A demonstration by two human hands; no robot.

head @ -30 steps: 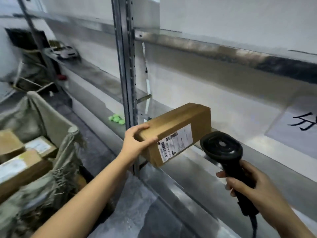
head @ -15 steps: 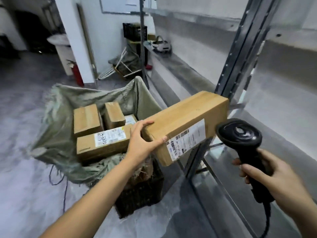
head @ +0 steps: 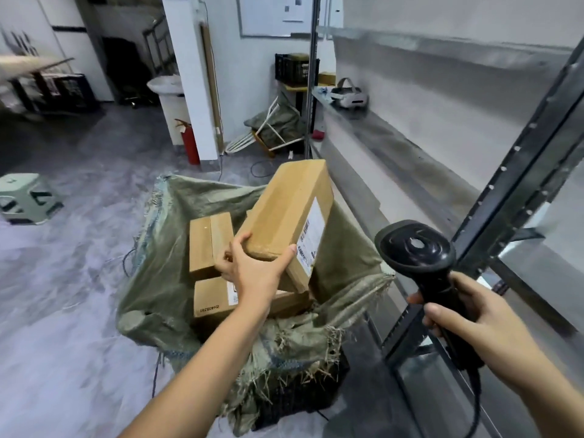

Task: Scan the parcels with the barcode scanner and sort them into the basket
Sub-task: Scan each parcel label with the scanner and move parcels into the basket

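Observation:
My left hand [head: 252,270] grips the near end of a brown cardboard parcel [head: 284,216] with a white barcode label on its right side. The parcel is tilted and held over the basket [head: 303,396], a dark crate lined with a green woven sack [head: 177,229]. Inside the sack lie other brown parcels: one upright [head: 208,245] and one flat with a label [head: 211,298]. My right hand [head: 474,317] holds the black barcode scanner [head: 417,251] by its handle, to the right of the basket, head pointing up and away from the parcel.
Metal shelving [head: 518,172] runs along the right, with a white headset [head: 350,98] on its far end. A green stool [head: 27,197] stands on the grey floor at left. A red fire extinguisher [head: 189,143] leans by a white pillar. The scanner cable hangs below my right hand.
The view turned left from the shelf toward the basket. My left hand carried the parcel leftward and over the sack, tilting it. The scanner stayed in my right hand.

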